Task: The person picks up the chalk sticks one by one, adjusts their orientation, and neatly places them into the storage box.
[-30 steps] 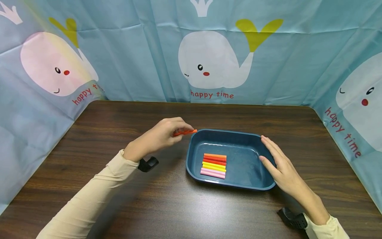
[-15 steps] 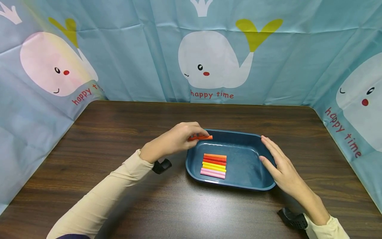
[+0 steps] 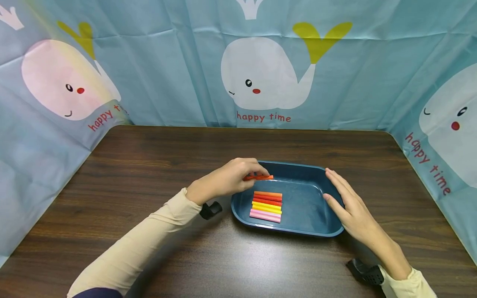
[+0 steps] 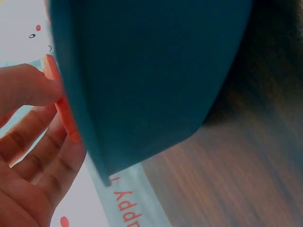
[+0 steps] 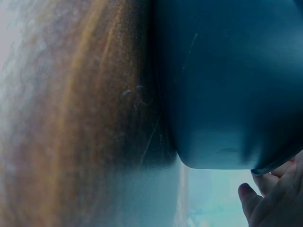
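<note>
My left hand (image 3: 235,177) pinches a slim orange-red stick (image 3: 266,177) over the back left part of a dark blue rectangular tray (image 3: 303,207). In the left wrist view, the thumb and fingers grip the orange-red stick (image 4: 69,120) beside the tray's outer wall (image 4: 151,85). Inside the tray, towards its left, several sticks lie side by side: an orange stick (image 3: 268,193), red ones, yellow ones (image 3: 266,207) and pink ones (image 3: 265,216). Fingers straight and thumb spread, my right hand (image 3: 352,211) rests at the tray's right rim.
A dark wood-grain table (image 3: 167,165) bears the tray. Behind and beside it hangs a light blue curtain (image 3: 179,74) with whale prints. Black straps with devices sit on both wrists, the left device (image 3: 210,210) close to the tray's left side.
My left hand has moved right and slightly nearer, carrying the orange-red stick from outside the tray's left rim to above its inside. The right hand, tray and row of sticks have stayed put.
</note>
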A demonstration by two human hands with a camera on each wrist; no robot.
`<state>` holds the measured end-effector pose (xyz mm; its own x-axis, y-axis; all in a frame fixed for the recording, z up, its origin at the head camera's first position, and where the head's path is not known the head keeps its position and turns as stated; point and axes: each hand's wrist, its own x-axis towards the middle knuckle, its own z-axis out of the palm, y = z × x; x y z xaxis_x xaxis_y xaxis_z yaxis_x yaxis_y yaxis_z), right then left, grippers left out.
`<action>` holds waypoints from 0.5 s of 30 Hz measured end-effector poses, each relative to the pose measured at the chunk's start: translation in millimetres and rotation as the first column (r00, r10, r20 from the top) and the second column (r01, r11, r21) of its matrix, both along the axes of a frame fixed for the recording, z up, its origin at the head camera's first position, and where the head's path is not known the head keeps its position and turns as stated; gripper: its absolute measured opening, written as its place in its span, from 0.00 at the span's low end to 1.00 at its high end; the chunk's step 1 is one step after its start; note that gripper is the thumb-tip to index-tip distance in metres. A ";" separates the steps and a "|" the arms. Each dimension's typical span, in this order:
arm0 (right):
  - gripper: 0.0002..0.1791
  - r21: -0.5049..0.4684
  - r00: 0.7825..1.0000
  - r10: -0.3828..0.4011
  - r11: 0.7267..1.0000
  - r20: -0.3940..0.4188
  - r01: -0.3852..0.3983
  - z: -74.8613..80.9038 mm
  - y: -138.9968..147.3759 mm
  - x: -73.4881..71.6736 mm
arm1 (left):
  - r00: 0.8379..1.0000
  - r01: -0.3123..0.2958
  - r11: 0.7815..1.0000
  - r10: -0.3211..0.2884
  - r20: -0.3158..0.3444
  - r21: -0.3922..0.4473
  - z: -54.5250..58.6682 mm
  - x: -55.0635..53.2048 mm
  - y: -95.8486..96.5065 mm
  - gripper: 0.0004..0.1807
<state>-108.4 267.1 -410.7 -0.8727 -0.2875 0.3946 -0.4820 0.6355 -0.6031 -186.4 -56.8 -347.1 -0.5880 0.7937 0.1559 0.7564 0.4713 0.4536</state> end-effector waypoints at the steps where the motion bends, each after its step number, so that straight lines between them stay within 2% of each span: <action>1: 0.33 0.000 1.000 -0.001 1.000 0.001 0.001 0.0 0.0 0.0 | 1.000 0.001 1.000 -0.001 0.006 -0.003 -1.3 -0.3 1.1 0.17; 15: 0.33 0.006 1.000 -0.009 1.000 0.020 0.009 0.1 0.5 0.7 | 0.998 0.005 0.998 -0.001 0.058 -0.063 -16.4 -6.0 17.1 0.18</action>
